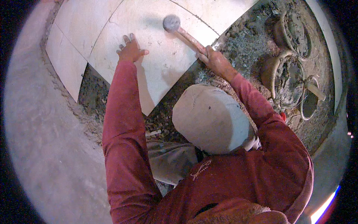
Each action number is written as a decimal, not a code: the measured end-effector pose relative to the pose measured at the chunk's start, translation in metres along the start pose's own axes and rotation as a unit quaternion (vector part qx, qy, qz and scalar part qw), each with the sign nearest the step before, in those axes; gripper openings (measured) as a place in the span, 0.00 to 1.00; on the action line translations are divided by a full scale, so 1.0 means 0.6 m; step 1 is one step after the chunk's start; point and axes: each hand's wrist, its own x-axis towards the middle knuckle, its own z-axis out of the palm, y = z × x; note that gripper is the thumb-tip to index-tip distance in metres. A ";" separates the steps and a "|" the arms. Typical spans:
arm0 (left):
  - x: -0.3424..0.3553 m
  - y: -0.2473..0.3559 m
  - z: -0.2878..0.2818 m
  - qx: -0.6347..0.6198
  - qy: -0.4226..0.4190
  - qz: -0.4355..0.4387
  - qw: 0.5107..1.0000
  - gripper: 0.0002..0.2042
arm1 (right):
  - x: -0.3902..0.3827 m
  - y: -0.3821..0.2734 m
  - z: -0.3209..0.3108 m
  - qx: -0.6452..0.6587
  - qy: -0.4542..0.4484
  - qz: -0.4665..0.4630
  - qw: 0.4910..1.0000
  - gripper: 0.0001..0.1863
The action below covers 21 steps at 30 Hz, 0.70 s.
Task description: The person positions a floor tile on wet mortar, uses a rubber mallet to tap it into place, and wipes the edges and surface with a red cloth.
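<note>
My left hand [130, 50] lies on a large pale floor tile [160, 56], fingers spread and nothing in them. In my right hand [218, 62] is the wooden handle of a mallet [189, 40], gripped near its end. The mallet's rounded grey head points away to the far left, over the same tile. A shadow falls beside the head; whether it touches the tile I cannot tell. The tile's near corner points toward me, above dark, crumbly bedding [162, 125].
More pale tiles [67, 61] adjoin at the left, with narrow gaps. On the right, two mortar-crusted buckets [276, 74] stand on rough ground, the nearer with a wooden handle [315, 90] beside it. My bent grey knee [210, 115] is close in front. Smooth grey floor [48, 149] runs along the left.
</note>
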 end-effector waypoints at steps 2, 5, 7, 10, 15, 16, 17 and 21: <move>-0.007 0.004 -0.007 0.006 -0.005 -0.008 1.000 0.61 | 0.018 -0.014 -0.022 -0.002 0.002 -0.004 1.000 0.26; -0.029 -0.007 0.011 0.018 -0.019 -0.012 1.000 0.61 | -0.005 -0.066 -0.061 0.024 0.074 -0.010 0.997 0.27; -0.007 -0.016 -0.006 0.015 -0.007 -0.011 1.000 0.61 | -0.031 -0.080 -0.074 0.039 0.125 0.014 0.991 0.27; -0.004 0.002 0.000 0.007 -0.011 0.005 1.000 0.61 | -0.046 0.039 -0.018 -0.014 0.077 0.046 0.996 0.26; -0.013 -0.024 0.005 0.018 -0.005 -0.016 1.000 0.62 | -0.007 -0.097 -0.092 -0.003 0.027 0.021 0.999 0.22; -0.015 -0.009 -0.003 0.018 -0.011 -0.014 1.000 0.61 | -0.023 -0.093 -0.082 -0.028 0.053 -0.012 0.998 0.21; -0.006 -0.014 -0.008 0.015 -0.001 -0.003 1.000 0.62 | -0.024 -0.089 -0.073 -0.014 0.037 -0.012 0.999 0.21; -0.003 0.002 0.002 0.009 -0.004 0.007 1.000 0.62 | -0.028 -0.047 -0.033 -0.008 -0.051 -0.001 0.999 0.23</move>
